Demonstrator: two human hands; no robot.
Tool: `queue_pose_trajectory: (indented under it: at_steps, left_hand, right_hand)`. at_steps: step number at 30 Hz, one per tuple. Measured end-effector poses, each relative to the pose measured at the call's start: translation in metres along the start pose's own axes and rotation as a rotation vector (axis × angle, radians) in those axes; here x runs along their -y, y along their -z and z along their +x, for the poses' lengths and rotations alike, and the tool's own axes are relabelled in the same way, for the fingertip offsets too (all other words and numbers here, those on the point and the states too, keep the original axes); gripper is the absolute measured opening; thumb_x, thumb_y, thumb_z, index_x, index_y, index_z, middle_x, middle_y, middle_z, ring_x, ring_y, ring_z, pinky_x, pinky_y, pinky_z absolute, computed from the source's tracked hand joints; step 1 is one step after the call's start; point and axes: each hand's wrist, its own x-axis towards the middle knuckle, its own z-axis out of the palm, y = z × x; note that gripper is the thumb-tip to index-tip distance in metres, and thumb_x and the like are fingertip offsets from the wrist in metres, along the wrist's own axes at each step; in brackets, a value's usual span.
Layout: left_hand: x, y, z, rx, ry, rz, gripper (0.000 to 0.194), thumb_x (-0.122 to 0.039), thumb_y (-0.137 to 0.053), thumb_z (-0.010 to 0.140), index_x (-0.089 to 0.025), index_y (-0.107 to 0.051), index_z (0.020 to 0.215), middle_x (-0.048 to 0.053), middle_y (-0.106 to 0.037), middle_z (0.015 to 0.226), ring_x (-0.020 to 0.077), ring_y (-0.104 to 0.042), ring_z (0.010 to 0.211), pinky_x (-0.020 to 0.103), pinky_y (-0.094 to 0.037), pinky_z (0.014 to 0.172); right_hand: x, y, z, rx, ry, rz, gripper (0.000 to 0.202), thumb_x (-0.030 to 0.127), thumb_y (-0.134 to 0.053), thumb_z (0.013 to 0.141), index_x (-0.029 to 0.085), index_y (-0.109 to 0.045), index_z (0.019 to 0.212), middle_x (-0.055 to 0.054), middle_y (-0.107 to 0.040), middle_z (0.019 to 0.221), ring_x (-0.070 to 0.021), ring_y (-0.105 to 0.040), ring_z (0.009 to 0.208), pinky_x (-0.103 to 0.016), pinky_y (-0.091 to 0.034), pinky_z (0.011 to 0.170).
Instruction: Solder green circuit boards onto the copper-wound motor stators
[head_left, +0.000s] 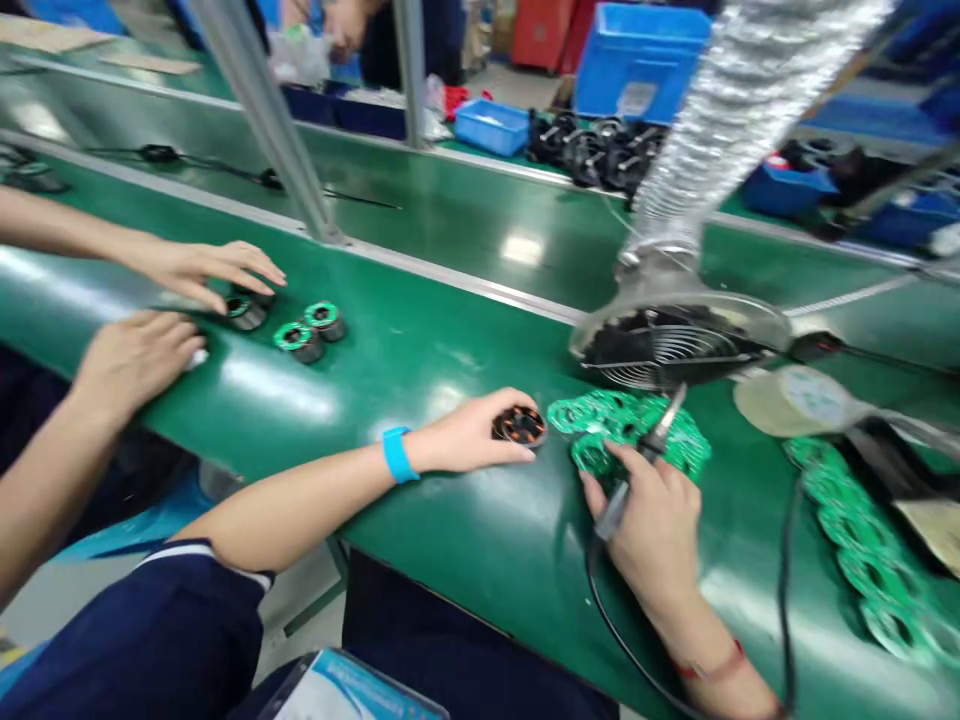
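My left hand (484, 432), with a blue wristband, is wrapped round a round motor core with copper windings (520, 426) on the green table. My right hand (651, 510) holds a soldering iron (616, 508) between thumb and fingers, its tip pointing up and away. Thumb and index finger also reach a ring-shaped green circuit board (591, 455) at the near left edge of a pile of green boards (686, 440). How firmly they grip that board is unclear.
A fume hood (675, 340) on a silver duct (720, 130) hangs behind the board pile. More boards (862, 545) and a tape roll (795, 400) lie right. At left, a co-worker's hands (217, 270) are near cores with green boards (300, 341). Cables run beside my right arm.
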Motion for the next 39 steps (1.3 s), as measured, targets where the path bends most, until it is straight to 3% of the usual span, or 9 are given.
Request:
queue_pose_trajectory:
  at_steps: [4,9,12,17,20,23,29,32,39]
  left_hand:
    - [-0.004,-0.009,-0.007,0.045,0.065,-0.24,0.051,-0.031,-0.078,0.075,-0.017,-0.052,0.117,0.01,-0.069,0.112,0.0231,-0.066,0.103,0.036,-0.052,0.091]
    - [-0.016,-0.013,-0.014,0.196,0.088,-0.217,0.056,-0.03,-0.086,0.068,-0.021,-0.053,0.112,0.002,-0.067,0.099,0.0203,-0.066,0.092,0.031,-0.052,0.08]
    - [-0.023,-0.009,-0.016,0.237,0.107,-0.214,0.055,-0.029,-0.087,0.068,-0.022,-0.053,0.111,0.001,-0.066,0.101,0.0205,-0.066,0.095,0.029,-0.052,0.079]
    - [-0.031,-0.002,-0.017,0.258,0.127,-0.167,0.056,-0.022,-0.085,0.07,-0.02,-0.051,0.115,0.003,-0.066,0.103,0.0217,-0.065,0.098,0.03,-0.05,0.083]
    - [-0.033,-0.002,-0.018,0.259,0.176,-0.184,0.056,-0.02,-0.085,0.07,-0.019,-0.052,0.115,0.003,-0.065,0.102,0.0211,-0.065,0.097,0.029,-0.049,0.081]
    - [-0.03,-0.005,-0.02,0.232,0.17,-0.251,0.054,-0.024,-0.085,0.069,-0.02,-0.053,0.113,0.002,-0.065,0.099,0.02,-0.064,0.094,0.029,-0.048,0.08]
    - [-0.02,-0.012,-0.022,0.13,0.067,-0.421,0.059,-0.035,-0.085,0.069,-0.02,-0.053,0.116,0.003,-0.066,0.098,0.0176,-0.063,0.086,0.03,-0.049,0.078]
    - [-0.021,-0.011,-0.022,0.121,0.057,-0.314,0.05,-0.04,-0.081,0.074,-0.018,-0.058,0.113,0.006,-0.069,0.099,0.0198,-0.064,0.089,0.03,-0.05,0.078]
    - [-0.018,-0.001,-0.018,0.114,-0.177,0.119,0.044,-0.04,-0.073,0.083,-0.015,-0.059,0.117,0.011,-0.07,0.112,0.0243,-0.065,0.101,0.035,-0.05,0.09]
  right_hand:
    - [0.015,0.014,-0.007,0.022,0.136,0.207,0.052,0.061,-0.047,0.093,0.018,-0.063,0.117,-0.016,-0.074,0.102,-0.0315,-0.069,0.087,-0.047,-0.053,0.077]
    - [0.053,0.034,0.0,-0.096,0.039,0.571,0.026,0.04,-0.068,0.086,0.021,-0.063,0.103,-0.008,-0.078,0.087,-0.0225,-0.074,0.07,-0.036,-0.057,0.068]
    - [0.065,0.037,0.005,-0.22,-0.066,0.631,0.02,0.039,-0.073,0.081,0.026,-0.061,0.09,-0.002,-0.074,0.066,-0.0217,-0.068,0.053,-0.036,-0.055,0.056]
    - [0.068,0.039,0.003,-0.18,-0.21,0.753,0.028,0.038,-0.077,0.075,0.03,-0.061,0.097,0.0,-0.073,0.067,-0.0135,-0.04,0.027,-0.033,-0.03,0.031]
    - [0.069,0.04,0.001,-0.197,-0.195,0.749,0.025,0.036,-0.077,0.074,0.028,-0.061,0.093,0.0,-0.072,0.067,-0.0157,-0.051,0.034,-0.033,-0.039,0.038]
    - [0.071,0.042,0.002,-0.246,-0.312,0.764,0.028,0.037,-0.078,0.073,0.028,-0.06,0.092,-0.001,-0.072,0.066,-0.0232,-0.067,0.051,-0.038,-0.051,0.053]
    - [0.069,0.04,0.001,-0.279,-0.482,1.01,0.043,0.033,-0.086,0.066,0.023,-0.057,0.098,0.003,-0.072,0.065,-0.0183,-0.068,0.051,-0.033,-0.053,0.059]
    - [0.064,0.041,-0.003,-0.228,-0.465,1.066,0.045,0.032,-0.086,0.067,0.023,-0.057,0.099,0.004,-0.073,0.065,-0.0169,-0.069,0.054,-0.03,-0.055,0.06]
    - [0.044,0.047,-0.012,-0.081,-0.367,0.946,0.041,0.032,-0.083,0.073,0.021,-0.055,0.1,0.0,-0.076,0.068,-0.0188,-0.073,0.057,-0.029,-0.057,0.059]
